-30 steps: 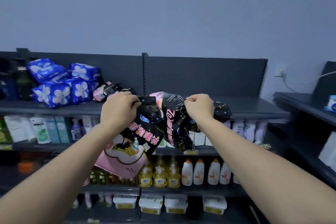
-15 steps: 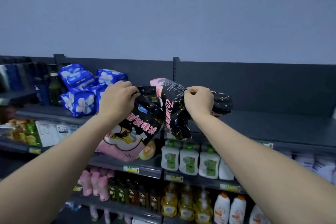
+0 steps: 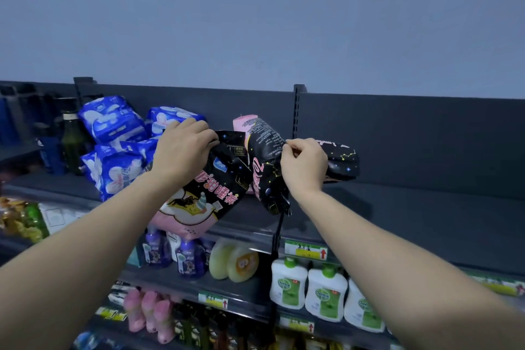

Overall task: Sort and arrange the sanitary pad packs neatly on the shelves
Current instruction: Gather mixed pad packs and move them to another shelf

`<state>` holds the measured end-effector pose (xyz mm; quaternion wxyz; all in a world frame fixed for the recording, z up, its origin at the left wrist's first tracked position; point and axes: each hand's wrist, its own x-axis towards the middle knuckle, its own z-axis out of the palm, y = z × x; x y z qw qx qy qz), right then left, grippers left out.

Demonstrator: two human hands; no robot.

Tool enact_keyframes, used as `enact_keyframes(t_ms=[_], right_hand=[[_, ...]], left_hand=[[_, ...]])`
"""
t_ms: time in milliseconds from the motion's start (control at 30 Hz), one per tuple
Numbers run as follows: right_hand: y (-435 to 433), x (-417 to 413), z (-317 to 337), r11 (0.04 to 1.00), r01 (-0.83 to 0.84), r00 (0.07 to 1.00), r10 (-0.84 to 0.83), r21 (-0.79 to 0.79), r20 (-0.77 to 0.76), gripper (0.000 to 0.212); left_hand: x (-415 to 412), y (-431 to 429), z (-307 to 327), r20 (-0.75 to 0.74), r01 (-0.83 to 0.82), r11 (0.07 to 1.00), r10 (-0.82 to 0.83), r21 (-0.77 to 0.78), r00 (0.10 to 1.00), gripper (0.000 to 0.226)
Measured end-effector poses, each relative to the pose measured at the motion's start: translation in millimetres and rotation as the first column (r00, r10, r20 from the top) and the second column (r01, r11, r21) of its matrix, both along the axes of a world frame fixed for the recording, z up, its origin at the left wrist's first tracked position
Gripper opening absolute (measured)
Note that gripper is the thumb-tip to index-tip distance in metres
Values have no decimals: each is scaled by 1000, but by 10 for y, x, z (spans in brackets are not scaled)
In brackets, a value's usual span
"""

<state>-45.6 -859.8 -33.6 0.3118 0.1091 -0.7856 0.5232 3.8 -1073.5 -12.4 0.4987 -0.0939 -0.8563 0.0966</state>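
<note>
Both hands raised at the top shelf [image 3: 412, 216]. Left hand [image 3: 181, 150] curled over the upper edge of a black-and-pink sanitary pad pack [image 3: 207, 196], gripping it. Right hand [image 3: 305, 165] pinching the side seam of a black starry pack [image 3: 265, 156] between thumb and fingertips. Glossy film on both, with pink lettering; on the left one a cartoon on a white cloud and a pink band at the bottom.

Left pack hanging past the shelf's front lip, long axis sloping down-left. Right pack near upright, pink end up toward the back panel, lower end over the lip. Another starry pack [image 3: 342, 162] lying crosswise just behind the right hand. Blue pad packs [image 3: 113, 125] heaped at left, touching one another. Open shelf board stretching away to the right.
</note>
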Motion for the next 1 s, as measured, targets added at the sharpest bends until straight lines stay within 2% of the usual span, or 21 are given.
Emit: enact_keyframes(t_ms=[133,233,333,400,467,567,667,767,900,933,1000], right_hand=[[-312,-298,-204,999,-38,994,41,-30,103,16],[-509,-541,-409,987,-137,940,104,82,325,10],[-647,-719,-527,967,-222,869,137,128,475,12],[-703,-791,-495,962,-246,842,152,118,517,13],[-730,-852,-456,952,-232,854,102,198,511,22],[-738,-934,-466,943,-174,870,13,282,493,33],[-704,-992,-486,952,-135,856,-27,273,516,31],[-632,-1024,-535,964,-130,819,-27,232,573,24],[-507,-1017,-652,981,-141,737,15,133,676,34],[-480,-1007,-673,986,-136,717,32,95,696,34],[-421,-998,-719,995,-94,687,86,-29,722,35]], left_hand=[[-454,-348,-80,23,-8,994,10,-105,1000,32],[-811,-562,-232,45,5,984,3,-179,999,27],[-1108,-685,-369,81,23,988,-11,-154,997,22],[-1259,-705,-404,100,31,990,-18,-135,995,20],[-1350,-690,-409,132,14,996,-1,-92,991,16],[-1460,-673,-482,275,-55,997,66,-47,959,32],[-1535,-672,-542,358,13,1000,-6,-17,934,37],[-1554,-627,-546,334,27,999,-16,-30,942,42],[-1444,-548,-537,291,57,997,-40,-51,956,44],[-1418,-539,-540,325,41,998,-20,-56,945,49],[-1370,-546,-558,410,11,996,28,-92,912,76]])
